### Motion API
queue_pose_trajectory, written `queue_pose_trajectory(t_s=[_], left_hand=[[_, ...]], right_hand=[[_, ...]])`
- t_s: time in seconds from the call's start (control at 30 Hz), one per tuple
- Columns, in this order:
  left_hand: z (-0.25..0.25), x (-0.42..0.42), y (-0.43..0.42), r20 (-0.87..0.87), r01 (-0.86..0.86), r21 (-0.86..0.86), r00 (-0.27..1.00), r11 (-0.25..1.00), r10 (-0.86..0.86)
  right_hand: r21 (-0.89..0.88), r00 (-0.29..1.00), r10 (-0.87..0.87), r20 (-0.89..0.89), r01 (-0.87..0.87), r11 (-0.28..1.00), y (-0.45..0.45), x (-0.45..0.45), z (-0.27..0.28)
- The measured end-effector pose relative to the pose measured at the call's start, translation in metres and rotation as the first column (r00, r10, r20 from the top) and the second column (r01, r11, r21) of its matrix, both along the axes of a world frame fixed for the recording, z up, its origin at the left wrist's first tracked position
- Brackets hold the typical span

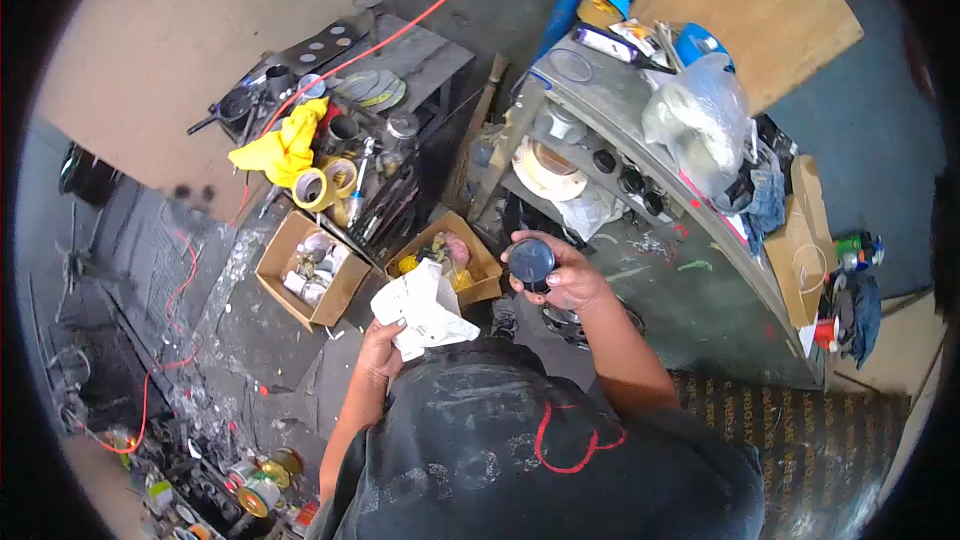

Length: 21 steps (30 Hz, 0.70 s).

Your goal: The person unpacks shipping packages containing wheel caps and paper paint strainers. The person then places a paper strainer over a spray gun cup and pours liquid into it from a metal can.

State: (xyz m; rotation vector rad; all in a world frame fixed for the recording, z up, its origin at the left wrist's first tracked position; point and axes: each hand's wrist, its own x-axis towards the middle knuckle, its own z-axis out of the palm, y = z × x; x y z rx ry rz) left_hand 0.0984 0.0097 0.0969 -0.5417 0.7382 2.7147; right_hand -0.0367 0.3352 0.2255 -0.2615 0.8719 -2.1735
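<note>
My right hand is wrapped round a small round container with a dark top, held in front of my body. What is inside it cannot be made out. My left hand grips the edge of a crumpled white cloth, which may be paper. Just beyond the cloth, a cardboard box holds yellow and pink crumpled pieces. A second cardboard box, further left, contains white crumpled pieces.
A dark workbench at upper left carries tape rolls, a yellow cloth and cups. On the right, a grey shelf unit bears a plastic bag and bottles. An orange hose crosses above the bench. Cans stand at lower left.
</note>
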Motion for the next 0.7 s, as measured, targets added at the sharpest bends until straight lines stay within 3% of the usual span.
queue_pose_trajectory(t_s=[0.7], left_hand=[[-0.007,0.022,-0.011,-0.011,-0.095,0.035,0.995,0.995,0.096]], right_hand=[[0.054,0.998,-0.003,0.058,0.000,0.999,-0.031,0.000,-0.017]])
